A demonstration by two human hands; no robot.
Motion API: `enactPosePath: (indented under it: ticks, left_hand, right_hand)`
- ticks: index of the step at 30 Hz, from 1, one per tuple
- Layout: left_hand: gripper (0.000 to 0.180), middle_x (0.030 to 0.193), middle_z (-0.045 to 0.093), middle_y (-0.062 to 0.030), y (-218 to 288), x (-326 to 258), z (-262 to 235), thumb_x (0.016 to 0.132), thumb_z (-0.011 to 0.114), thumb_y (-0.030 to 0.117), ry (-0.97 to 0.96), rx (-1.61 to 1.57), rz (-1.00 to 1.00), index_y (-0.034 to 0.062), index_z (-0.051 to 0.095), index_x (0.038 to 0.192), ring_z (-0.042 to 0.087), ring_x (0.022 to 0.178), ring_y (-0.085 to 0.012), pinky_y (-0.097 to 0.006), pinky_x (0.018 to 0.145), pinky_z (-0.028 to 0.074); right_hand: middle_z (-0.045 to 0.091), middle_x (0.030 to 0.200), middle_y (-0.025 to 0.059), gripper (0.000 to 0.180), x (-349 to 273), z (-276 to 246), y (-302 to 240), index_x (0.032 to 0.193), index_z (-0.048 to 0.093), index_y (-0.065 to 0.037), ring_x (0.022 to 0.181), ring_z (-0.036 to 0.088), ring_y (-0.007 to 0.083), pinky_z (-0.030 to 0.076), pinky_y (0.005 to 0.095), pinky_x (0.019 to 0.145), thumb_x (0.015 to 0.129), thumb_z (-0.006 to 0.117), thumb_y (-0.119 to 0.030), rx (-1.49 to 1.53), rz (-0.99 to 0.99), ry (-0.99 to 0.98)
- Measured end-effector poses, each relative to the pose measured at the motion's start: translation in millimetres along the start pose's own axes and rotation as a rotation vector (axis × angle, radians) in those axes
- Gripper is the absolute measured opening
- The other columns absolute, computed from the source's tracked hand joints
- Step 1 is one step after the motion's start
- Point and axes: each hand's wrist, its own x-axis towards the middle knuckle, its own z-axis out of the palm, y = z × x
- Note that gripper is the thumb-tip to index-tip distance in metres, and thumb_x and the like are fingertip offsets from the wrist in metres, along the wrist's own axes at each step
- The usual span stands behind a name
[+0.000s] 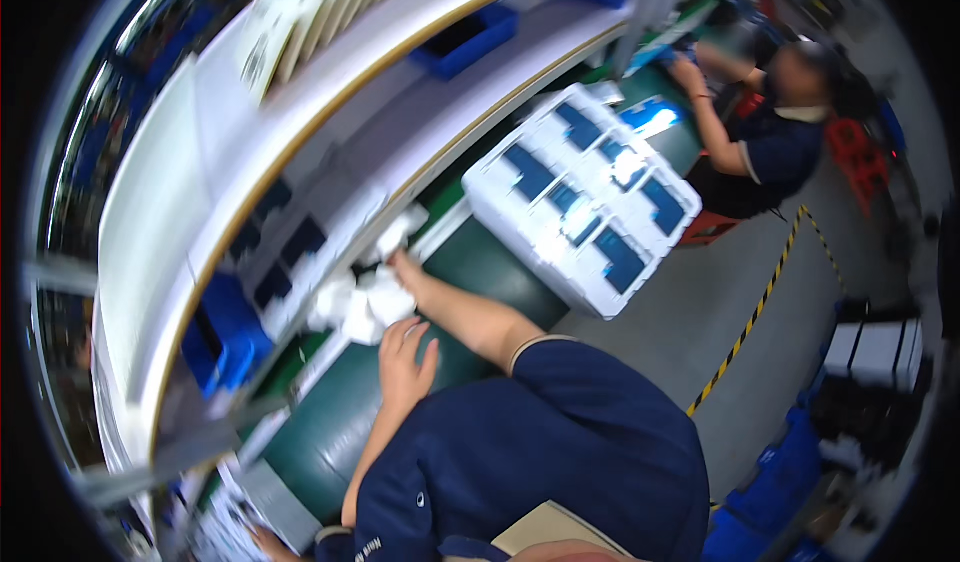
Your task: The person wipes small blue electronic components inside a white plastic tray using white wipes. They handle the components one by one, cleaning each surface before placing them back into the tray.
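Note:
My left hand (405, 364) is over the green work surface (350, 437), its fingers spread and nothing in them. It is just below a loose heap of crumpled white wrapping (367, 305). My right arm stretches across the surface, and my right hand (403, 268) reaches in beside the heap, close to another white piece (400, 230). Its fingertips are blurred and partly hidden, so a grip cannot be made out. Right of my arm stands a stack of white trays (540, 252), with several dark, shiny flat panels (614, 259) in the top one's pockets.
A long white shelf (400, 132) runs behind the surface, holding blue bins (225, 332). At the far right a co-worker (765, 142) sits handling something blue. Another person's hand (268, 542) shows at lower left, near a grey box (275, 502). Yellow-black tape (750, 327) marks the floor.

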Motion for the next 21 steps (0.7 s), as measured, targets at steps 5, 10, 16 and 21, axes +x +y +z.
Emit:
enactPosePath:
  ticks: [5, 10, 16, 21]
  left_hand:
    - [0.043, 0.125, 0.052, -0.0178, -38.5, -113.8, 63.0, 0.079, 0.07, 0.016, -0.105, -0.027, -0.445, 0.0025, 0.057, 0.118, 0.05, 0.114, -0.0388, -0.043, 0.096, 0.044]
    - [0.068, 0.137, 0.037, -0.0201, -16.3, -153.1, 92.1, 0.077, 0.073, 0.022, -0.175, -0.033, -0.585, 0.0064, 0.04, 0.135, 0.046, 0.118, -0.0403, -0.045, 0.098, 0.044]
    - [0.074, 0.141, 0.031, -0.0226, 31.2, -142.2, 138.6, 0.069, 0.079, 0.036, 0.186, 0.322, -0.38, 0.0208, 0.049, 0.135, 0.029, 0.129, -0.0482, -0.061, 0.104, 0.03]
    - [0.065, 0.151, 0.029, -0.0158, -18.0, -142.6, 191.1, 0.076, 0.071, 0.04, 0.043, 0.693, -0.329, 0.033, 0.049, 0.136, 0.025, 0.137, -0.0449, -0.068, 0.106, 0.02]
  right_hand:
    - [0.064, 0.114, 0.0096, 0.03, -122.2, -27.7, -5.1, 0.114, 0.064, -0.002, 0.107, 0.057, 0.0198, 0.046, 0.0326, 0.092, 0.092, 0.061, -0.022, -0.213, -0.01, -0.075]
    - [0.053, 0.13, 0.004, 0.043, -221.4, -148.0, -34.6, 0.13, 0.053, -0.012, 0.125, 0.042, 0.019, 0.027, 0.0407, 0.106, 0.095, 0.056, -0.037, -0.541, 0.221, -0.155]
    - [0.052, 0.134, 0.0078, 0.056, -352.0, -240.3, -41.2, 0.144, 0.038, -0.013, 0.113, 0.054, 0.0182, 0.043, 0.0358, 0.096, 0.095, 0.057, -0.032, -1.076, 0.337, -0.562]
    - [0.054, 0.135, 0.0139, 0.06, -388.0, -285.2, -63.4, 0.142, 0.04, -0.003, 0.124, 0.052, 0.0219, 0.039, 0.0317, 0.104, 0.092, 0.062, -0.028, -1.343, 0.447, -0.658]
